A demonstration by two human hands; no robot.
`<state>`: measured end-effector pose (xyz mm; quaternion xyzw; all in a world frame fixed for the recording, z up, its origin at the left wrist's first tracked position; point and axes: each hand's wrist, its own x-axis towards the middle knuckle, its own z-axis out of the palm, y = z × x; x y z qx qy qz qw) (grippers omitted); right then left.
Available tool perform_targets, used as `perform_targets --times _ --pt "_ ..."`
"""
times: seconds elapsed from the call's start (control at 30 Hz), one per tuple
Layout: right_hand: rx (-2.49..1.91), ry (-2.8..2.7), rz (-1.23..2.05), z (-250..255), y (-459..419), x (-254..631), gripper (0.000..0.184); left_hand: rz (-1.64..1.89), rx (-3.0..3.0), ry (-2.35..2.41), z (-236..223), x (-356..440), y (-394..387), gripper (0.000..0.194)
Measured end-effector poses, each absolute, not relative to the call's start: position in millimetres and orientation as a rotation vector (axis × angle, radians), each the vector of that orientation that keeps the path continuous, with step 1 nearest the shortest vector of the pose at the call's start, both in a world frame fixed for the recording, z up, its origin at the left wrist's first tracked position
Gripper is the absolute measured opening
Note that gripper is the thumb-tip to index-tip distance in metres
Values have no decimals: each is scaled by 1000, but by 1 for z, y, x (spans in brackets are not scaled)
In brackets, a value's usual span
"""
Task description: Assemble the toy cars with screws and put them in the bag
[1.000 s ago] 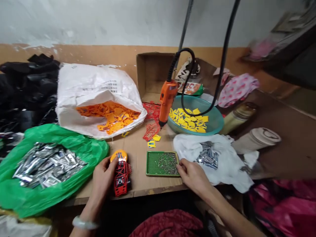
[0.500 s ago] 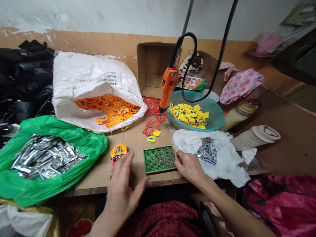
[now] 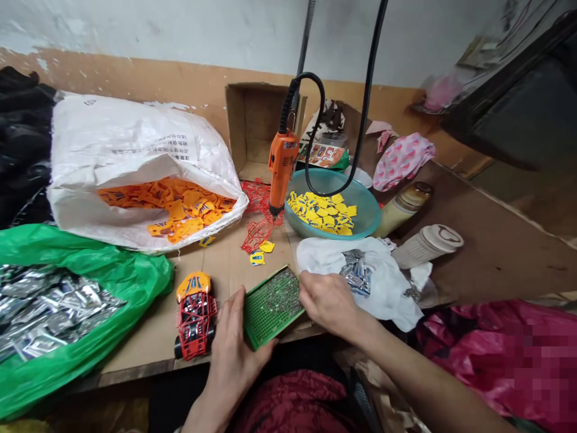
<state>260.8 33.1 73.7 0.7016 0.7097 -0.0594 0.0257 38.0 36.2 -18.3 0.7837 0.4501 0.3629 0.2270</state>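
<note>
Your left hand [image 3: 234, 355] grips the lower corner of a green perforated tray [image 3: 265, 322], which is tilted up off the bench [image 3: 135, 364]. Small metal screws [image 3: 274, 297] lie spread across the tray. Your right hand [image 3: 327, 304] holds its right edge. A red-framed toy car [image 3: 196, 319] sits just beside your left hand. An orange electric screwdriver [image 3: 283, 168] hangs above a teal basin [image 3: 372, 210] of yellow pieces.

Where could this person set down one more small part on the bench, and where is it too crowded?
Bare cardboard lies between the red toy car and the green pegboard tray. Brown board stretches right of the white cloth. It is crowded around the teal basin, under the orange electric screwdriver.
</note>
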Motion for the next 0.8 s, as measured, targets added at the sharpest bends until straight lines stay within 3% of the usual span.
perform_targets --times 0.17,0.63,0.73,0.8 --pt "2164 2184 -182 70 40 269 24 1126 2160 1285 -9 52 31 91" --pt "2217 2288 -269 36 39 274 24 1059 2251 1233 -29 49 43 91" --pt "2207 2618 -287 34 35 267 26 1049 2243 1237 -28 47 45 93" --pt "1964 3000 -434 32 30 261 30 1034 2239 1213 -28 45 47 93"
